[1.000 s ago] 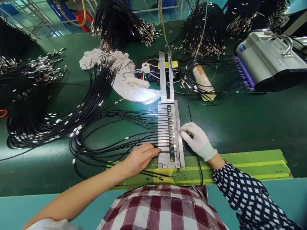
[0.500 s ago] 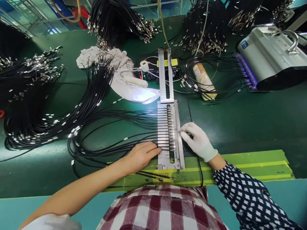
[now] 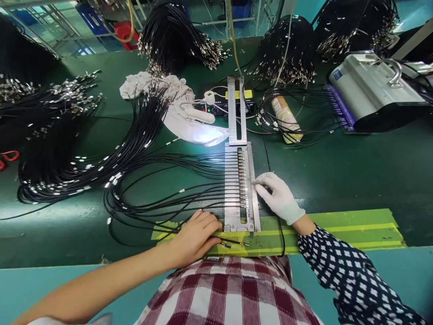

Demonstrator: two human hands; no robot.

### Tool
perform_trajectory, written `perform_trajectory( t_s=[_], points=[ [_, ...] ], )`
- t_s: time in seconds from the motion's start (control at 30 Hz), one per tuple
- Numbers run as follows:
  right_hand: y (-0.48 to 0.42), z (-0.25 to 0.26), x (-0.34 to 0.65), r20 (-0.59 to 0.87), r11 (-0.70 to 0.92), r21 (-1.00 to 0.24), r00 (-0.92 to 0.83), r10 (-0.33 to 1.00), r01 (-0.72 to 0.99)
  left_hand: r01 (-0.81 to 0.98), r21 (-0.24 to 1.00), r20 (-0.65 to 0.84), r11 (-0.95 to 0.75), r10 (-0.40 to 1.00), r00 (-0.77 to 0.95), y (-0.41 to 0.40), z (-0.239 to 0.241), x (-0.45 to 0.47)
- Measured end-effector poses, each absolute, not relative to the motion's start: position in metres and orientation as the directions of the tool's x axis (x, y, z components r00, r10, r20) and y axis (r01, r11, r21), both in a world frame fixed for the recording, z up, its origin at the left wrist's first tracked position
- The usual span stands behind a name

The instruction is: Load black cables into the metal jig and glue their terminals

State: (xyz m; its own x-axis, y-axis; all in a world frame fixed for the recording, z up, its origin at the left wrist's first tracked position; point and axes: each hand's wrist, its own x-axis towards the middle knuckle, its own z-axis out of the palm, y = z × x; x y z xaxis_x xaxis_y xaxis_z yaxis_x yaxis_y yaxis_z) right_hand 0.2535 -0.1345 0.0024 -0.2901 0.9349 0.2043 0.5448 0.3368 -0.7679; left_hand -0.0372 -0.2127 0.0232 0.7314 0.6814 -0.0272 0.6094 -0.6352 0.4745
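Note:
A slotted metal fixture [image 3: 232, 212] lies upright in the view, with several thin black cables [image 3: 189, 192] laid side by side in its grooves from the left. Their small metal-tipped ends line up along its long slot. My bare left hand [image 3: 196, 239] rests below the fixture's lower left corner, fingers and thumb apart, over two loose cable ends [image 3: 233, 244]. Whether it touches those cables is unclear. In a white glove, my right hand [image 3: 279, 196] pinches with thumb and forefinger at the fixture's right edge; what lies between the fingertips is hidden.
Large bundles of black cables [image 3: 50, 158] cover the left side, others stand along the back. A bright lamp shines by a white cloth [image 3: 179, 122]. Behind the fixture sits a black control box [image 3: 216, 109]; at right, a silver machine [image 3: 368, 95] with purple light. Red-handled scissors [image 3: 10, 155] lie far left.
My left hand has moved off the fixture's grooves, down toward the loose cable ends at the front. My right hand stays at the fixture's edge. The view has shifted slightly.

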Motion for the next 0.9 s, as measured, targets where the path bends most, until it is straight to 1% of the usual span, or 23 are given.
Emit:
perform_trajectory(
  t_s=[0.07, 0.13, 0.2, 0.27, 0.33, 0.43, 0.57, 0.7, 0.9],
  points=[
    [-0.135, 0.002, 0.253, 0.206, 0.335, -0.764, -0.284, 0.936, 0.551, 0.598, 0.534, -0.089, -0.598, 0.664, 0.743, -0.218, 0.026, -0.039],
    [-0.135, 0.001, 0.253, 0.211, 0.335, -0.767, -0.279, 0.937, 0.547, 0.594, 0.605, -0.109, -0.53, 0.683, 0.722, -0.218, 0.028, -0.039],
    [-0.135, 0.0, 0.253, 0.223, 0.347, -0.767, -0.282, 0.933, 0.54, 0.578, 0.682, -0.092, -0.447, 0.732, 0.675, -0.214, 0.029, -0.04],
    [-0.134, -0.003, 0.254, 0.237, 0.364, -0.764, -0.293, 0.926, 0.534, 0.553, 0.715, -0.028, -0.427, 0.773, 0.634, -0.206, 0.028, -0.04],
    [-0.134, -0.005, 0.255, 0.243, 0.371, -0.76, -0.295, 0.924, 0.534, 0.539, 0.681, 0.054, -0.496, 0.768, 0.638, -0.197, 0.027, -0.042],
    [-0.134, -0.007, 0.255, 0.238, 0.365, -0.757, -0.292, 0.926, 0.542, 0.508, 0.599, 0.126, -0.619, 0.7, 0.703, -0.184, 0.024, -0.043],
    [-0.134, -0.006, 0.256, 0.218, 0.349, -0.758, -0.291, 0.932, 0.551, 0.474, 0.531, 0.152, -0.702, 0.63, 0.762, -0.173, 0.02, -0.042],
    [-0.135, -0.004, 0.255, 0.191, 0.327, -0.765, -0.29, 0.938, 0.554, 0.494, 0.459, 0.14, -0.739, 0.609, 0.781, -0.169, 0.016, -0.039],
    [-0.134, -0.003, 0.255, 0.204, 0.339, -0.758, -0.29, 0.935, 0.557, 0.504, 0.433, 0.136, -0.748, 0.606, 0.784, -0.169, 0.011, -0.037]
  ],
)
